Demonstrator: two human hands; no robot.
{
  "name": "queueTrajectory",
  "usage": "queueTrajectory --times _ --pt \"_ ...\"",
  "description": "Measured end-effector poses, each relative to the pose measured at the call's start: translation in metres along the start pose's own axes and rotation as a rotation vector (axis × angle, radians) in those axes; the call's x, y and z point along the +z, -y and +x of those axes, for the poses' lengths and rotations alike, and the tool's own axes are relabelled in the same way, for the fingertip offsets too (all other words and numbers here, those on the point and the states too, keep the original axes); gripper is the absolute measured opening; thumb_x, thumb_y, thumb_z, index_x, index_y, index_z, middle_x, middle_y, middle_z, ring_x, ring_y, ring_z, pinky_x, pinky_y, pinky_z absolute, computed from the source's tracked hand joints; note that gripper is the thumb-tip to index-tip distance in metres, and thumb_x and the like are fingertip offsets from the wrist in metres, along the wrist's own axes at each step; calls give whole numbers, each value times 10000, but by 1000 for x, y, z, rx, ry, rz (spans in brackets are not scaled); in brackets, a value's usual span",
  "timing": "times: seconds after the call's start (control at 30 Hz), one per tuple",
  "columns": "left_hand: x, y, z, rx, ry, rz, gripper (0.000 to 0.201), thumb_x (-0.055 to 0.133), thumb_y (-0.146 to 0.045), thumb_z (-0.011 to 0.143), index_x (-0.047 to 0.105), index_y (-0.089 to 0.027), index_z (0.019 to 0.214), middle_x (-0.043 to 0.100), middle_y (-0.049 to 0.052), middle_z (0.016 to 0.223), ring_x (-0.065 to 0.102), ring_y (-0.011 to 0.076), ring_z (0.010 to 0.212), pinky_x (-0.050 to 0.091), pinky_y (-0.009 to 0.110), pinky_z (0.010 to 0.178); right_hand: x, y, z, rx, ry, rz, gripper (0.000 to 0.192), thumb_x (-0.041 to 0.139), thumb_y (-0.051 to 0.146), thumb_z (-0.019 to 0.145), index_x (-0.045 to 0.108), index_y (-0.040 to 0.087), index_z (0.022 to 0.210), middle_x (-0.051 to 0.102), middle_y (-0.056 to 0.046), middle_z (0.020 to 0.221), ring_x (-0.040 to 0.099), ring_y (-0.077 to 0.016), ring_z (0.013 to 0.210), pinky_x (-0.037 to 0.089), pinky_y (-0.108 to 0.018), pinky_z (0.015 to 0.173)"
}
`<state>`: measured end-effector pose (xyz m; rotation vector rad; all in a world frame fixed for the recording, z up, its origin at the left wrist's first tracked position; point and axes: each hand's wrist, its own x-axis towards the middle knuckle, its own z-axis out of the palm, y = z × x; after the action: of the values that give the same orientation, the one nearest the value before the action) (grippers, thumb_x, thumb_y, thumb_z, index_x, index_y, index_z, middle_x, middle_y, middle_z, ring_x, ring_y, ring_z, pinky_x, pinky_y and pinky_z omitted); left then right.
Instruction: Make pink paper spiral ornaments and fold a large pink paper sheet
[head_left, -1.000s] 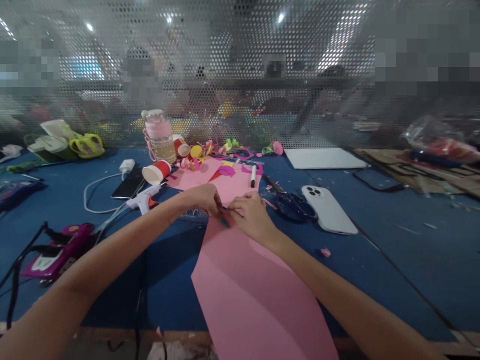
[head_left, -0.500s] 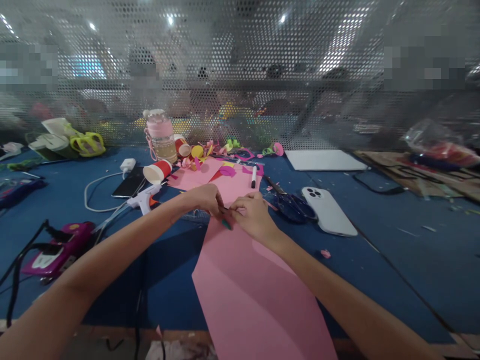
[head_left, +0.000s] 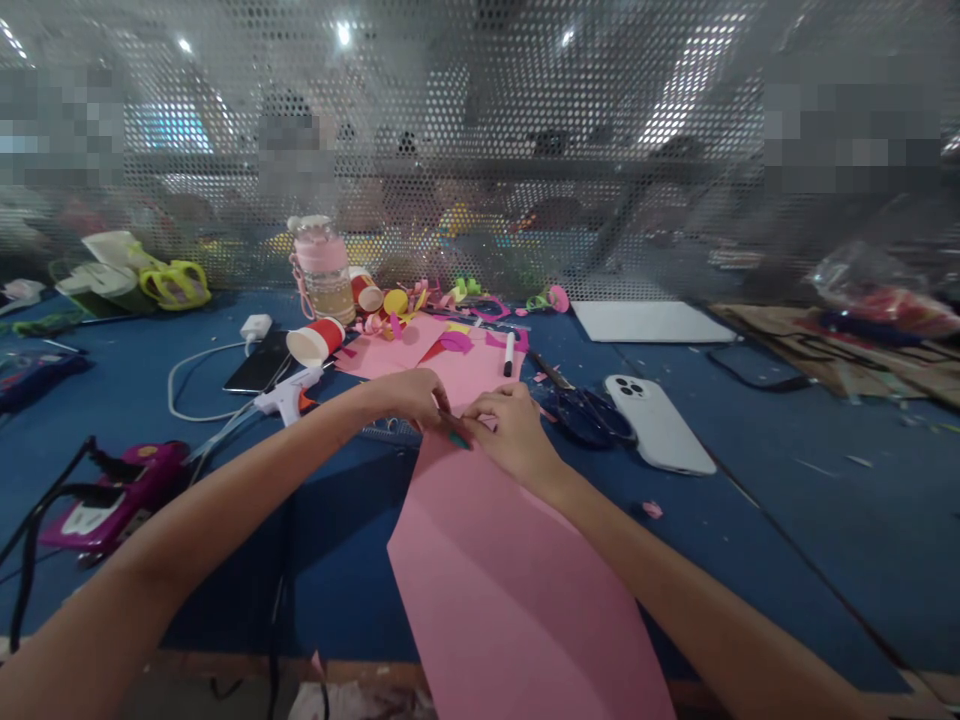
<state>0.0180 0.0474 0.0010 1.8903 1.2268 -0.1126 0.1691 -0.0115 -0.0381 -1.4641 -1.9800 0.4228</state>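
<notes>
Perforated screen (head_left: 487, 100): stands behind the far edge of the worktop.
Worktop (head_left: 862, 520): blue, running the full width of the view.
Pink sheet (head_left: 517, 580): long, angular; reaches from mid-worktop out over the near edge, its far end under both hands.
White slab (head_left: 649, 322): flat, along the far edge, right of centre.
Left hand (head_left: 416, 398): fingers bent together, grasping one end of a small dark piece above the sheet's far end.
Right hand (head_left: 514, 430): fingers and thumb drawn together just beside that piece; whether they grip it or the paper, cannot tell.
Bottle (head_left: 324, 270): pink and clear, upright, toward the far edge, left of centre.
Scissors (head_left: 592, 415): dark blue handles, between the right hand and the phone.
Phone (head_left: 660, 425): white, lens side up, nearer the right edge than the scissors.
Glue gun (head_left: 289, 395): white, on its side, left of the left hand.
Marker (head_left: 509, 355): white, black-ended, beyond the right hand.
Small dark piece (head_left: 460, 440): green-ended; kind unclear.
</notes>
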Motion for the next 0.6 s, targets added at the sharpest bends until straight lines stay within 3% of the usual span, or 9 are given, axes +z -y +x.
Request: queueTrajectory --times 0.17,0.4,0.6 --pt "-1 -2 -4 12 24 -83 236 610 -182 540 650 -124 765 621 -4 637 552 105 581 434 200 558 -2 2 0 -6 -14 7 154 600 154 705 648 235 583 679 7 706 420 -226 852 305 -386 800" --pt "-1 -5 -4 2 -36 -76 313 589 -114 493 655 -123 799 618 -15 600 564 118 600 428 193 558 -1 2 0 -24 -22 -6 138 598 206 722 655 240 601 675 -2 696 419 -220 829 312 -385 767" --pt "0 1 2 26 -47 -27 343 587 -108 478 666 -130 811 630 -11 600 561 120 588 420 186 526 -4 7 -5 -102 -12 -228 154 558 175 728 662 233 630 662 -19 709 431 -250 890 257 -467 833"
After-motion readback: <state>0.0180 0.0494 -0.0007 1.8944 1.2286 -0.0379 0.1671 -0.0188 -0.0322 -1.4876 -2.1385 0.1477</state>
